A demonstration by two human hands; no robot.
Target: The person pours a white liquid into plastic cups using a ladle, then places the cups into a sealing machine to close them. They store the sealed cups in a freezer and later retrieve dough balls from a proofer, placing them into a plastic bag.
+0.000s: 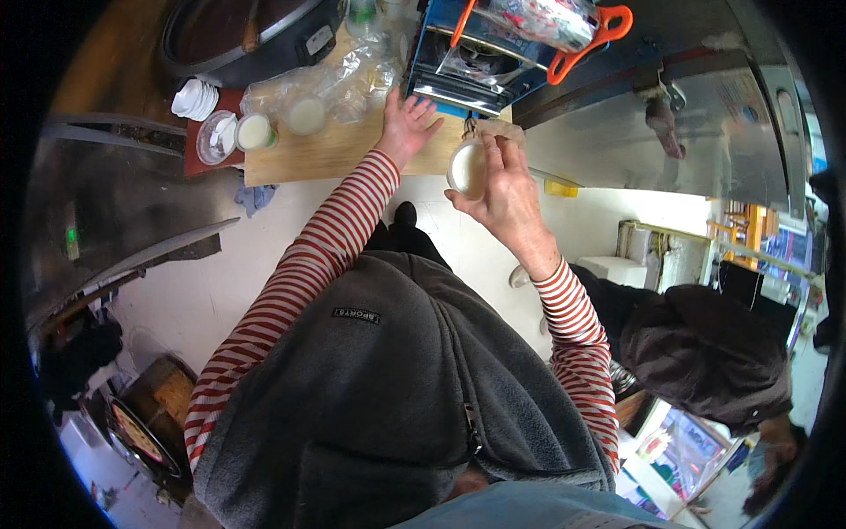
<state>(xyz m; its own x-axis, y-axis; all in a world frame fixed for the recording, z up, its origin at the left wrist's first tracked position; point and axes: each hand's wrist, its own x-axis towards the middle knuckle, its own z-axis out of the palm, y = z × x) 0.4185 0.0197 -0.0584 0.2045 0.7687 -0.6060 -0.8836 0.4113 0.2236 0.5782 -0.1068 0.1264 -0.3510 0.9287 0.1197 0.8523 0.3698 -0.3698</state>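
Observation:
My right hand [505, 192] holds a cup of white liquid [466, 169] by its rim, just off the front edge of a wooden table [317, 162]. Palm up and fingers spread, my left hand [408, 129] is over the table and holds nothing. To its left stand a second cup of white liquid [254, 131] and another pale-filled cup [306, 115], partly under clear plastic bags [350, 79]. A clear bowl with white spoons [217, 137] sits at the table's left end, beside a stack of small white dishes [195, 99].
A blue portable gas stove [456, 102] with an orange-handled pot [555, 30] stands at the back. A large dark pot [218, 66] is at the back left. Stainless steel doors [694, 132] flank the right. Another person in dark clothing [704, 350] is at the right.

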